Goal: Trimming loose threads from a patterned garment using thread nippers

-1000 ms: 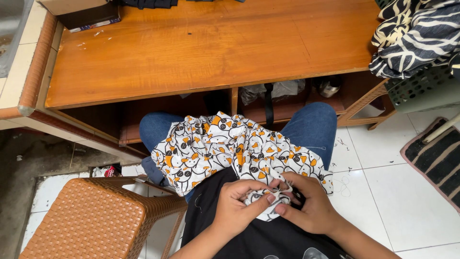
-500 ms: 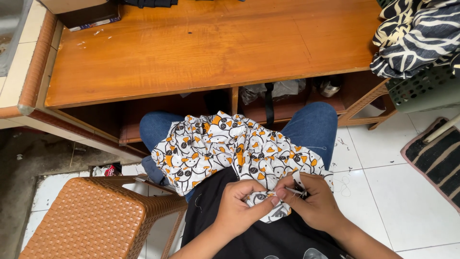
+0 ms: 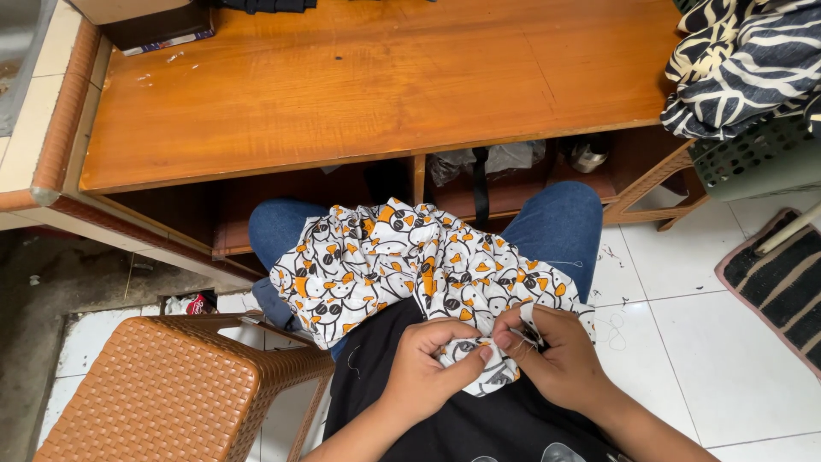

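Note:
A white cloth with an orange and black bird print (image 3: 385, 257) lies bunched over my lap, on blue jeans. My left hand (image 3: 432, 368) pinches a fold of this cloth at its near edge. My right hand (image 3: 556, 359) grips the same edge right beside it, fingertips of both hands almost touching. A thin thread trails from the cloth near my right hand. Whether a needle is held I cannot tell.
A wooden table (image 3: 342, 85) with a lower shelf stands in front of my knees. A brown woven plastic stool (image 3: 171, 393) is at my left. A black-and-cream patterned fabric (image 3: 744, 60) rests on a green basket (image 3: 761, 158) at the right. A striped mat (image 3: 778, 282) lies on white tiles.
Both hands have shifted slightly on the cloth's near edge; my right hand's fingers closed in toward the left hand's pinch. The cloth on my lap stayed in place.

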